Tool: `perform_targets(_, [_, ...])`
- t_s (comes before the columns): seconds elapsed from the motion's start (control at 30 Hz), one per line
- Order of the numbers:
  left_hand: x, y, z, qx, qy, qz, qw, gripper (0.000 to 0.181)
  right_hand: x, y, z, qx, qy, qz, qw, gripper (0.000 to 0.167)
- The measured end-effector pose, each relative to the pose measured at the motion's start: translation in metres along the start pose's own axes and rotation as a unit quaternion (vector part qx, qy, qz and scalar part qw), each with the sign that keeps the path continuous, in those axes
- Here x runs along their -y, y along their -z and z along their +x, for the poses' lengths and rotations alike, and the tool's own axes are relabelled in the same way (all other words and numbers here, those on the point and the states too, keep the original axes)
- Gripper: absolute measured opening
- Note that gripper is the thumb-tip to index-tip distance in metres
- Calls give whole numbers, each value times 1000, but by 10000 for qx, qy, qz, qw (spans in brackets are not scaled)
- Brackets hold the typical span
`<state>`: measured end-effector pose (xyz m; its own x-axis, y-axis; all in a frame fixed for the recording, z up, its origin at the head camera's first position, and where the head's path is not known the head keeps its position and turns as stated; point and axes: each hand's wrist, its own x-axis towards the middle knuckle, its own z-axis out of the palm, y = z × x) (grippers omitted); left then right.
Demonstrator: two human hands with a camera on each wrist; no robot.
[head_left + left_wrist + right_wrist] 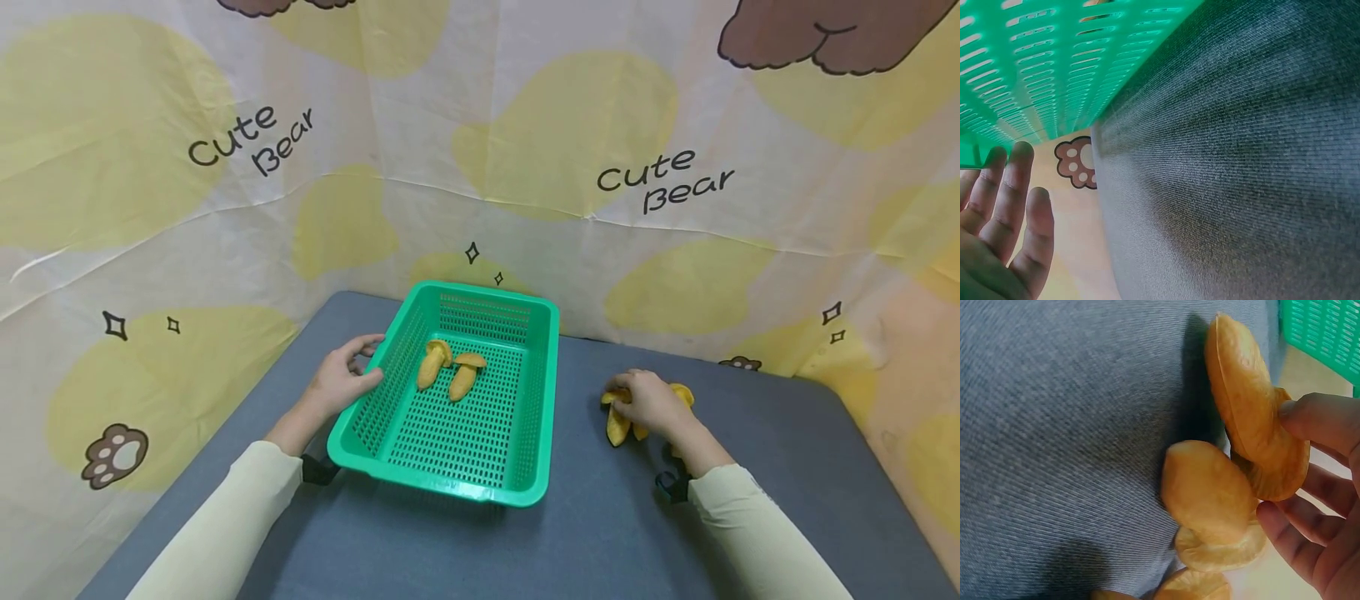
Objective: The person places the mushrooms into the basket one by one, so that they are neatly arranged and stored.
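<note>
A green plastic basket with slotted walls stands on the table, holding two yellow-brown mushrooms: one mushroom lies left of the other mushroom. My left hand is at the basket's left side, its fingers fairly straight and touching the wall near the rim. Right of the basket, my right hand pinches a mushroom by its cap, thumb on one side and fingers on the other. Beside it, a second mushroom lies close to my fingertips.
More mushrooms lie on the table beyond the second one, partly cut off; one mushroom shows behind my right wrist. The grey cloth-covered table meets a printed curtain at its back and sides.
</note>
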<state>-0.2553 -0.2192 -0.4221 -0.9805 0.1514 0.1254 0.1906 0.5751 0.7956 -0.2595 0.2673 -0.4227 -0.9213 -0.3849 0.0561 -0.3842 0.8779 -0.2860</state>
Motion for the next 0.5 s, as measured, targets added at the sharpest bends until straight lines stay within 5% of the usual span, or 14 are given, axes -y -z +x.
perform_targets(0.5, [-2,0,0,-30,-88,32,10000,55,15,22,-2,-330,7,410,9986,22])
